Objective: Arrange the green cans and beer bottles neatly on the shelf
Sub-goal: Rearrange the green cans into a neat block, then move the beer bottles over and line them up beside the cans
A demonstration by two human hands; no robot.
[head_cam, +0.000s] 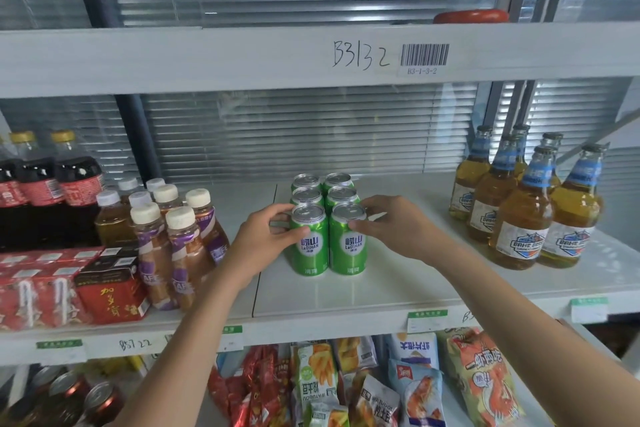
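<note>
Right now six green cans stand upright in two rows of three near the middle of the white shelf. Both hands clasp the front pair: the left hand wraps the front left can, the right hand pinches the front right can. Well apart to the right, beer bottles stand clustered.

6 green cans, 6 beer bottles, 2 hands
</note>
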